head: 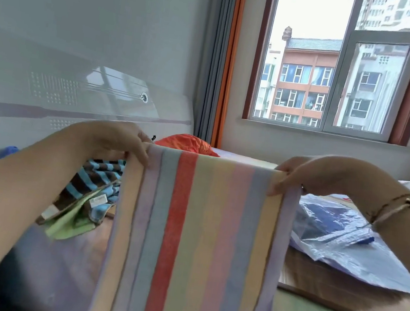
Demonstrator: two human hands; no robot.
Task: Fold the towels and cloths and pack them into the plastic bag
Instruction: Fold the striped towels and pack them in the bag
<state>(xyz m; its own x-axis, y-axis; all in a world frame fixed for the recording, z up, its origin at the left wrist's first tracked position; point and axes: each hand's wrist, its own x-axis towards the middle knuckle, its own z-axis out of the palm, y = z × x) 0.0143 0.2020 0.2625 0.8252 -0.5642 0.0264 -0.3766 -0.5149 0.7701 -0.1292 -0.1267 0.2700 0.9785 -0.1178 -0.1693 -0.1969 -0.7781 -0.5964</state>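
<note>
So the striped towel [193,246] was dead centre, held up by its top edge and hanging straight down out the bottom of the shot. Pastel stripes running vertically, one red one near the middle. Left hand [118,142] at about 9 o'clock of the towel's top pinched the left corner, fingers curled over the edge. Right hand [310,176] at 3 o'clock did the same on the right corner, thumb side toward me, a thin bracelet [393,207] on that wrist. Both hands were closed on the cloth, nothing else in them.

Behind the towel at 8 o'clock there was a heap of cloths [87,191], brown and blue stripes with a green one on top, tags showing. Over at 4 o'clock the plastic bag [340,237] lay flat on a wooden board [337,295], with something dark blue inside. At 12 o'clock, just past the towel's edge, an orange bundle [187,143]. White headboard [74,98] at 10, window [337,63] at 1.
</note>
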